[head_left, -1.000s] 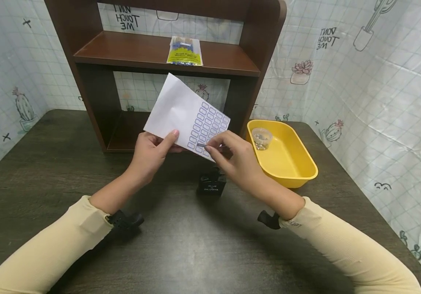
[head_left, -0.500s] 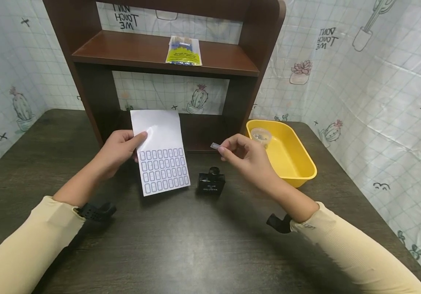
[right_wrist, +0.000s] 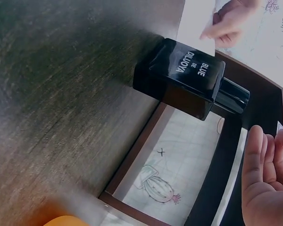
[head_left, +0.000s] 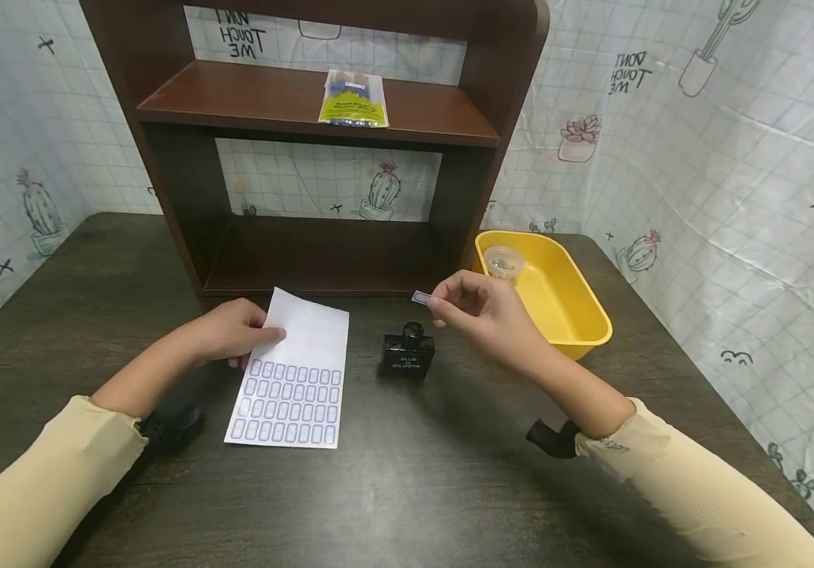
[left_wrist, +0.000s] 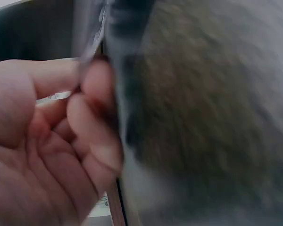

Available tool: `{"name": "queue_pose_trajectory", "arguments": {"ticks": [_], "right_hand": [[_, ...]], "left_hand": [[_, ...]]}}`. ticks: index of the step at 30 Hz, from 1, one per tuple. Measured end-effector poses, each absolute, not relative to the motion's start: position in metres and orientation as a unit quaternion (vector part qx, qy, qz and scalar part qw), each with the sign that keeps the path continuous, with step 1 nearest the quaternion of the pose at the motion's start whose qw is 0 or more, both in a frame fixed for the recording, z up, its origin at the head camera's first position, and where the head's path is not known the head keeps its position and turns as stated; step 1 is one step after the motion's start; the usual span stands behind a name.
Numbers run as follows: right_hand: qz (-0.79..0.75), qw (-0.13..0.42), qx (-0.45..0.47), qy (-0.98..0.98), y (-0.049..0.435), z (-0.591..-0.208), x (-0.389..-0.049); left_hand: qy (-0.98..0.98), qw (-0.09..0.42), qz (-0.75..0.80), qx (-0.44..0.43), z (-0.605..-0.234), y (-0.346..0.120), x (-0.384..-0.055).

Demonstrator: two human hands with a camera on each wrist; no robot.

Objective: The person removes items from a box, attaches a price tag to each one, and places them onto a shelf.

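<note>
My left hand [head_left: 240, 335] pinches the left edge of a white sticker sheet [head_left: 308, 335], thumb on top, low over the table. Rows of small blue-bordered labels cover its lower half; the upper part is bare. Between thumb and forefinger, my right hand [head_left: 481, 312] pinches a single small label [head_left: 420, 297], held in the air. Below and left of that hand, a black perfume bottle [head_left: 408, 355] stands upright on the table, apart from both hands. In the right wrist view the bottle [right_wrist: 179, 75] shows its white lettering and dark cap. The left wrist view is blurred.
A yellow tray [head_left: 577, 308] stands at the right, holding a small clear tub [head_left: 504, 262]. Behind the bottle rises a dark brown shelf unit [head_left: 322, 292], with a clear packet [head_left: 353, 99] on its upper board. Dark wooden table [head_left: 393, 505] extends in front.
The label has come off the sheet in my right hand, which has moved slightly right. My left hand has brought the sheet away from it, to the left and down toward the table.
</note>
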State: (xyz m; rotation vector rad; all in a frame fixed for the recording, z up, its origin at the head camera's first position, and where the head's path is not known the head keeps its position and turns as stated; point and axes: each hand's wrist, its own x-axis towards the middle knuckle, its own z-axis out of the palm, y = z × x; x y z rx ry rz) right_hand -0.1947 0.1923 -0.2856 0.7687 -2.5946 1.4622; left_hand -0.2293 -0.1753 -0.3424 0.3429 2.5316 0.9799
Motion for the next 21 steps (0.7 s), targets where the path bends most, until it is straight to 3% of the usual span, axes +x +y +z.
{"name": "queue_pose_trajectory", "arguments": {"ticks": [13,21], "right_hand": [[0.477,0.017,0.256,-0.841,0.199,-0.292,-0.185],[0.464,-0.015,0.248,-0.85,0.201,-0.298,-0.181]], "left_hand": [[0.965,0.184,0.167,0.079,-0.334,-0.172,-0.222],[0.983,0.119,0.103,0.091,-0.319,-0.152,-0.211]]}}
